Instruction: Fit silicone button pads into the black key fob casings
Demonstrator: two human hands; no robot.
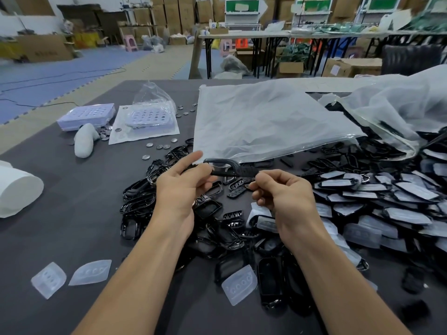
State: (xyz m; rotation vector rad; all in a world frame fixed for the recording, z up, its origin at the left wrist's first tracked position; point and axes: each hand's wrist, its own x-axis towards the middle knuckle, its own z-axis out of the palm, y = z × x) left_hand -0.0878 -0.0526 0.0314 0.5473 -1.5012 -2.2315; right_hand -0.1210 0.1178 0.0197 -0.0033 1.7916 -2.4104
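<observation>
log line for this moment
left hand: pinches black plastic key fob casing | right hand: pinches its other end | held above dark table

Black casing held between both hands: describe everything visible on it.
The black casing is a thin, dark plastic frame, seen nearly edge-on and roughly level, with an open window in its left half. The left hand pinches its left end, the right hand its right end. It hangs above the pile of casings, in front of the clear bag. Any fitted pad cannot be told.
</observation>
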